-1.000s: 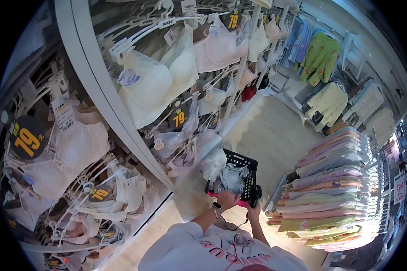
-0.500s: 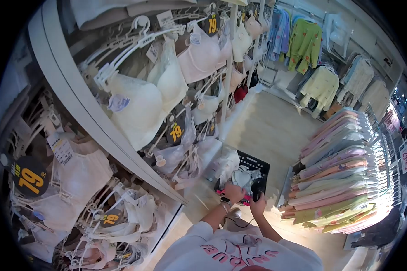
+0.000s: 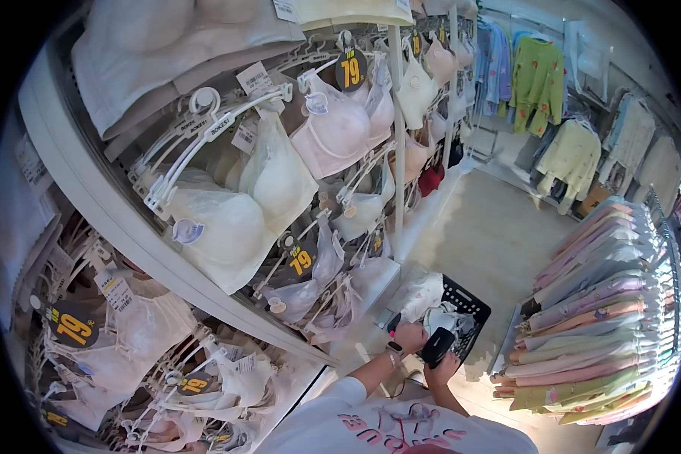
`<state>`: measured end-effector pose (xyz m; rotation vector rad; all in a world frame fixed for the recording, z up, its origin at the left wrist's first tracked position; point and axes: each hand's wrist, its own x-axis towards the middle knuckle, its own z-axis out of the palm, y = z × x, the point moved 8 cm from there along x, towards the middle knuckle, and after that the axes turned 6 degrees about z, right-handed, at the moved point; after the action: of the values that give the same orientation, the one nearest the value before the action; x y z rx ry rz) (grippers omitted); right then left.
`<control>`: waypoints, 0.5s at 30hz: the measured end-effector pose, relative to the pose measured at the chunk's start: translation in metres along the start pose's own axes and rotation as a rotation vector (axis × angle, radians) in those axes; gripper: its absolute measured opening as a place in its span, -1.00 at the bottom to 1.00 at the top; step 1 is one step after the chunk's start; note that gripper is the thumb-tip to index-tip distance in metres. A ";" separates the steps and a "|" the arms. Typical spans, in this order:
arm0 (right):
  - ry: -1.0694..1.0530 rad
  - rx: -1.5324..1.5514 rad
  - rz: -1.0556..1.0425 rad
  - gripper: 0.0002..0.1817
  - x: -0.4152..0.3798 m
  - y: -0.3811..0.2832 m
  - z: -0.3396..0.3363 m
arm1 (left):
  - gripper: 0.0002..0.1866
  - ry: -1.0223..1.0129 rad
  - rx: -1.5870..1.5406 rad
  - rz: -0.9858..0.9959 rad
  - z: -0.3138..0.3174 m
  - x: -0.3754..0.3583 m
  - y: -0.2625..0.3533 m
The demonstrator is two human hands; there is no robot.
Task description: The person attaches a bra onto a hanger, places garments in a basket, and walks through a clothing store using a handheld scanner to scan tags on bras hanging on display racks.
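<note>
A black shopping basket [image 3: 473, 306] with some pink at its near side is in front of me, holding pale folded garments [image 3: 422, 296]. My left hand [image 3: 410, 337], with a smartwatch on the wrist, is closed at the basket's near edge; its fingertips are hidden. My right hand [image 3: 443, 369] is closed round a rounded black handheld device [image 3: 436, 346], tilted up over the basket's near right part. A thin dark cable hangs beneath my hands.
Bras [image 3: 219, 227] on white hangers fill the racks at left, with black price tags [image 3: 301, 261] marked 79. A pale shelf post [image 3: 151, 234] curves between racks. At right stands a rail of pastel clothes [image 3: 590, 325]. Pyjamas [image 3: 537, 83] hang at the far wall.
My right hand has raised and turned the black device, so more of its face shows. The view has shifted, moving the basket and racks lower and mostly rightward in the picture.
</note>
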<state>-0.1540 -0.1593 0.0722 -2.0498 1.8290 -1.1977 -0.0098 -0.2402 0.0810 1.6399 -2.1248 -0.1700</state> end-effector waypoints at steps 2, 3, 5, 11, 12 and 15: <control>0.006 0.018 -0.009 -0.43 0.007 0.008 0.005 | -0.75 -0.028 0.004 0.013 0.001 0.010 0.002; -0.012 0.005 -0.036 -0.43 0.010 0.009 0.008 | -0.77 -0.043 0.010 0.022 0.001 0.015 0.002; -0.044 -0.024 -0.090 -0.45 0.016 0.016 0.012 | -0.79 -0.089 0.059 0.032 0.006 0.023 0.001; -0.036 -0.031 -0.128 -0.42 0.043 0.038 0.009 | -0.76 -0.185 0.069 0.073 0.036 0.058 0.011; -0.032 -0.023 -0.125 -0.42 0.048 0.041 0.008 | -0.76 -0.190 0.076 0.098 0.040 0.064 0.013; -0.084 -0.013 -0.116 -0.41 0.065 0.056 0.003 | -0.81 -0.200 0.096 0.107 0.047 0.080 0.022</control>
<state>-0.1990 -0.2318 0.0672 -2.2052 1.7063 -1.1109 -0.0643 -0.3178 0.0693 1.6159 -2.3991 -0.2094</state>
